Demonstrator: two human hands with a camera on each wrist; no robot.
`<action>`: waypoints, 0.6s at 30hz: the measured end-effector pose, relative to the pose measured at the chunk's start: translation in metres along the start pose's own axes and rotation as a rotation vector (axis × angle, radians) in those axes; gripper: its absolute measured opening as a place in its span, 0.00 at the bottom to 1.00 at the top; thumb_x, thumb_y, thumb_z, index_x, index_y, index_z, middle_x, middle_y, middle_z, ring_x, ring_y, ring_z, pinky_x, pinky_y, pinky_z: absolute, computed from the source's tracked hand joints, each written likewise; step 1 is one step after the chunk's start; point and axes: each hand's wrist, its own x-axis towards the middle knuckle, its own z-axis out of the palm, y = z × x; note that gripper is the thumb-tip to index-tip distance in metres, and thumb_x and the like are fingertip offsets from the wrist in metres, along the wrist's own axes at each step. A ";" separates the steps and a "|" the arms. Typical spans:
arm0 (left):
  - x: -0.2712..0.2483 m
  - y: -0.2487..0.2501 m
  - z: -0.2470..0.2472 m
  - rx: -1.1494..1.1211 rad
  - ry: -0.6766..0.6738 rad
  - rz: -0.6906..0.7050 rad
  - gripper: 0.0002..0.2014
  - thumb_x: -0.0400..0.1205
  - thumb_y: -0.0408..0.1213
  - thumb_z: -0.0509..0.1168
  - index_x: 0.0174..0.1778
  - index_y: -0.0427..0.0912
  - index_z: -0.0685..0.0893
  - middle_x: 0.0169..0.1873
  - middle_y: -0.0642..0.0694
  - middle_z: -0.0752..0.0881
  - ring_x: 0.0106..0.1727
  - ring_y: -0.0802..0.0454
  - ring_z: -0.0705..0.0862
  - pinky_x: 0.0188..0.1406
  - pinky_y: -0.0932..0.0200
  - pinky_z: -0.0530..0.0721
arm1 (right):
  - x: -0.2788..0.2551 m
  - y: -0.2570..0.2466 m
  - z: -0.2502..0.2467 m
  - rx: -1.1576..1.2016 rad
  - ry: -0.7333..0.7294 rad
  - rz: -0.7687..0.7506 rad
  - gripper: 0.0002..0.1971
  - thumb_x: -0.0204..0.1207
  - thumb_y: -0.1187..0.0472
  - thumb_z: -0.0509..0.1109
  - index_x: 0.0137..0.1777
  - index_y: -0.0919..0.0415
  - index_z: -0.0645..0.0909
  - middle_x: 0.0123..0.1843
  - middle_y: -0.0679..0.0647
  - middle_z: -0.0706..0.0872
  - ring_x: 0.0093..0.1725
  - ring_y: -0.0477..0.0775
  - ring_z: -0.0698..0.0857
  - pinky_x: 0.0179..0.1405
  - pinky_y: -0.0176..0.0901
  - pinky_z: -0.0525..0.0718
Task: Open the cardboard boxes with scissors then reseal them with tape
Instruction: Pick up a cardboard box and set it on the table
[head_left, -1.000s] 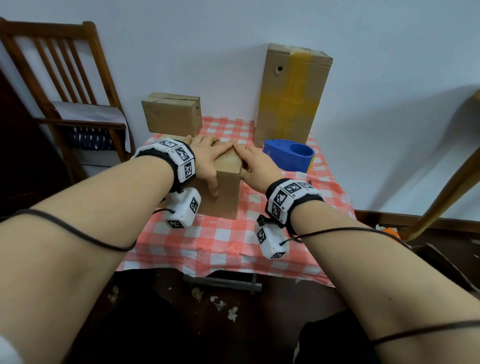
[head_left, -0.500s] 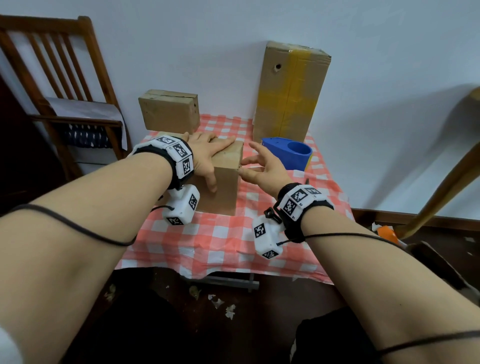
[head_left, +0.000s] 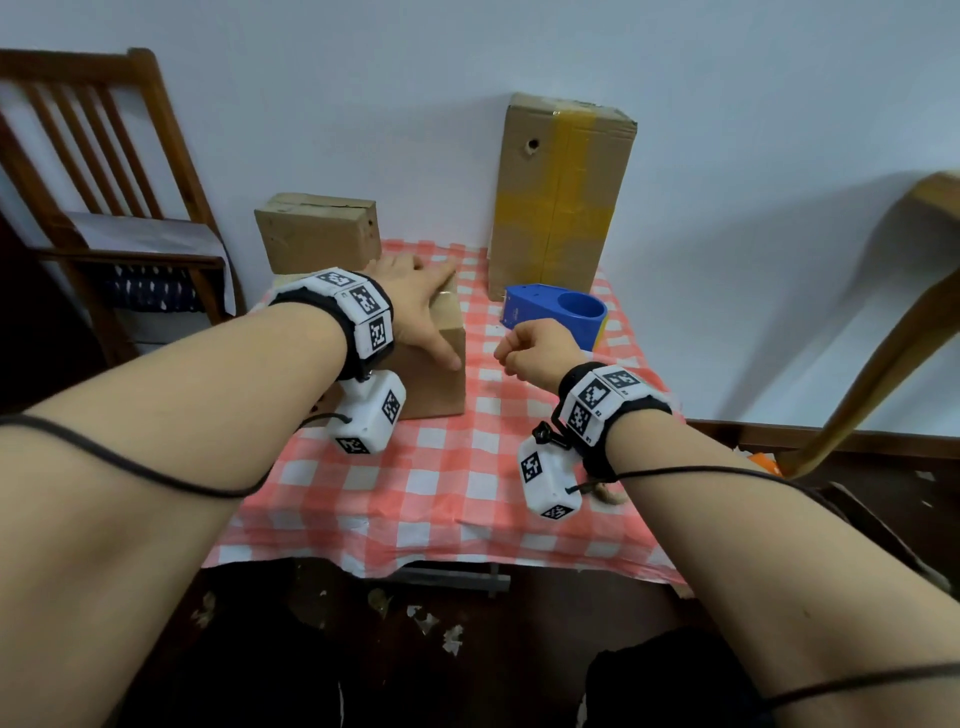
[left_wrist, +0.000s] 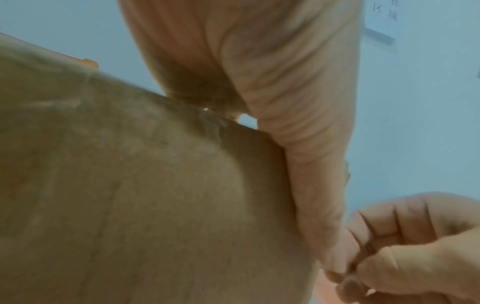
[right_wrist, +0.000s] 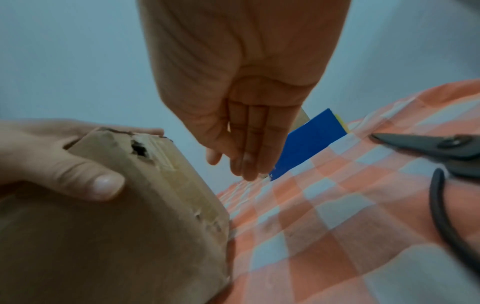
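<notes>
A small cardboard box (head_left: 436, 374) stands mid-table with worn tape along its top edge (right_wrist: 182, 181). My left hand (head_left: 415, 291) lies flat on its top, thumb (right_wrist: 103, 183) down the front face. My right hand (head_left: 535, 348) hovers just right of the box with its fingers curled. In the left wrist view that hand (left_wrist: 415, 246) pinches a thin crinkled sliver (left_wrist: 365, 244), apparently tape, between thumb and forefinger. Black scissors (right_wrist: 441, 152) lie on the cloth to the right, hidden under my arm in the head view. A blue tape dispenser (head_left: 566, 312) sits just beyond the right hand.
A tall box (head_left: 561, 192) with yellowed tape stands against the wall at the back right, a low box (head_left: 317, 228) at the back left. The checked cloth (head_left: 441, 493) covers a small table. A wooden chair (head_left: 104, 208) stands left of it, wooden furniture (head_left: 883, 338) to the right.
My right hand has lifted off the box top, drawn back to the right and curled its fingers. The left hand stays on the box.
</notes>
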 end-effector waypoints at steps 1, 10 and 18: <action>0.004 -0.001 0.002 0.020 -0.017 -0.014 0.63 0.56 0.73 0.74 0.83 0.58 0.49 0.77 0.39 0.63 0.78 0.37 0.60 0.77 0.37 0.58 | 0.003 0.005 -0.004 -0.043 0.002 0.021 0.17 0.74 0.77 0.59 0.34 0.58 0.81 0.40 0.49 0.85 0.49 0.53 0.83 0.57 0.50 0.84; 0.011 -0.004 0.009 -0.001 -0.081 0.071 0.65 0.59 0.52 0.83 0.85 0.46 0.46 0.79 0.42 0.59 0.79 0.41 0.58 0.79 0.39 0.50 | 0.020 0.019 -0.021 -0.089 0.013 0.040 0.17 0.75 0.78 0.61 0.55 0.64 0.86 0.61 0.57 0.86 0.61 0.54 0.82 0.65 0.50 0.81; 0.003 -0.002 0.003 0.028 -0.035 0.155 0.71 0.57 0.40 0.84 0.84 0.50 0.37 0.78 0.42 0.55 0.78 0.41 0.56 0.80 0.38 0.48 | -0.001 -0.010 0.000 0.230 -0.088 -0.182 0.18 0.71 0.82 0.63 0.49 0.61 0.86 0.44 0.55 0.82 0.40 0.51 0.80 0.41 0.40 0.85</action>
